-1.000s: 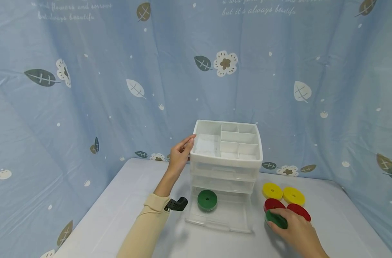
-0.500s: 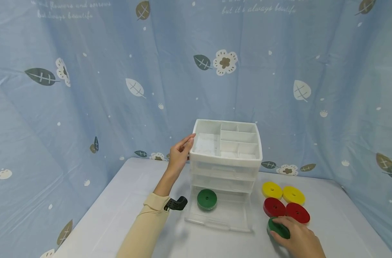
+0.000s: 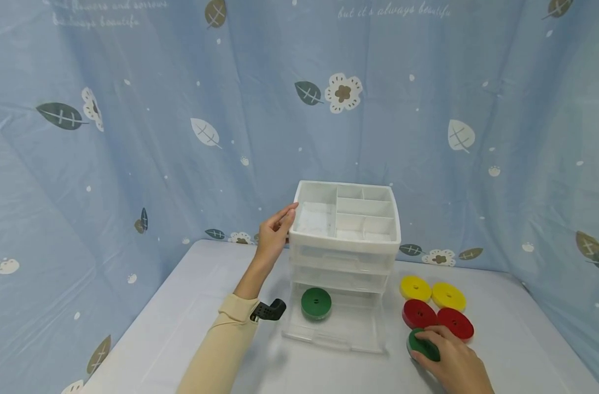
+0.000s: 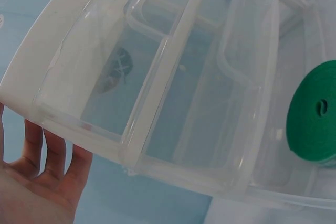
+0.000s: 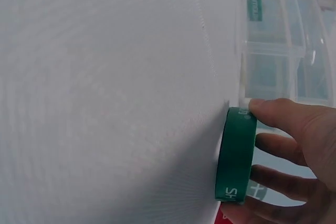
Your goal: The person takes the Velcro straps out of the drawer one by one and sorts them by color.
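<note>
A white drawer unit (image 3: 345, 243) stands on the table, its lowest clear drawer (image 3: 353, 323) pulled out. One green ribbon roll (image 3: 316, 302) lies in that drawer at the left; its coiled centre shows in the left wrist view. My left hand (image 3: 273, 236) rests on the unit's left side by the top rim, with fingers (image 4: 55, 153) reaching against the side wall. At the right, my right hand (image 3: 452, 358) grips a second green ribbon roll (image 5: 237, 153) between thumb and fingers. White lettering marks its edge. Whether that roll touches the table is hard to tell.
Behind the gripped roll lie two red rolls (image 3: 419, 314), and beyond them two yellow rolls (image 3: 415, 288). The unit's top tray (image 3: 363, 208) is divided into several compartments. A blue patterned curtain (image 3: 181, 109) hangs along the back and sides of the white table (image 3: 201, 284).
My right hand has drawn the gripped green roll slightly toward me, uncovering more of the red rolls. The left hand keeps its place on the drawer unit.
</note>
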A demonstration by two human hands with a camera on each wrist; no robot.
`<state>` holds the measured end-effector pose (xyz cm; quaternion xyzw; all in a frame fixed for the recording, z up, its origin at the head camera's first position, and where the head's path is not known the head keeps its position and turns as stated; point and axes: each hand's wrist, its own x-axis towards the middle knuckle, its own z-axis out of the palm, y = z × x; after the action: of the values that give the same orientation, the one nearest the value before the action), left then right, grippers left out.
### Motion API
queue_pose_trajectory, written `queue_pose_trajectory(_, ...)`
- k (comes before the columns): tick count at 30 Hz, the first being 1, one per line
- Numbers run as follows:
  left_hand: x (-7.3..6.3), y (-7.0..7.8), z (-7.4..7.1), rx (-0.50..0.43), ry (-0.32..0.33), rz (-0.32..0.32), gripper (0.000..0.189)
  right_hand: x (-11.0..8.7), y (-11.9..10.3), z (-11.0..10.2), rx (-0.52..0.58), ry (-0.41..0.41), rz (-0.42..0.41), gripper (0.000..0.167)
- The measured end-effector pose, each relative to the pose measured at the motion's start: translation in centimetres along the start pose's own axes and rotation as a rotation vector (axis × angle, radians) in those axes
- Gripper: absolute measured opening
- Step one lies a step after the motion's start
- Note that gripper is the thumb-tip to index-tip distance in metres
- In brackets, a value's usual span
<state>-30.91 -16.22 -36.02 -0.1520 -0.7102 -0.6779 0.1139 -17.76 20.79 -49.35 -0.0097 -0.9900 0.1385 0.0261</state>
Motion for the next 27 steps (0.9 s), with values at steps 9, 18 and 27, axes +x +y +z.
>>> queue_pose_trajectory(9, 0.3, 0.1, 0.0, 0.009, 0.011, -0.010, 0.037, 0.8, -0.3, -0.5, -0.029, -0.048, 0.014, 0.060)
queue_pose_trajectory(18, 0.6, 0.3, 0.1, 0.013, 0.017, -0.009, 0.038, 1.2, -0.9, -1.1, -0.074, -0.100, -0.007, 0.062)
queue_pose_trajectory(27, 0.5, 0.2, 0.0, 0.030, 0.027, 0.013, 0.037, 1.7, -1.2, -1.3, -0.132, -0.187, -0.019, 0.063)
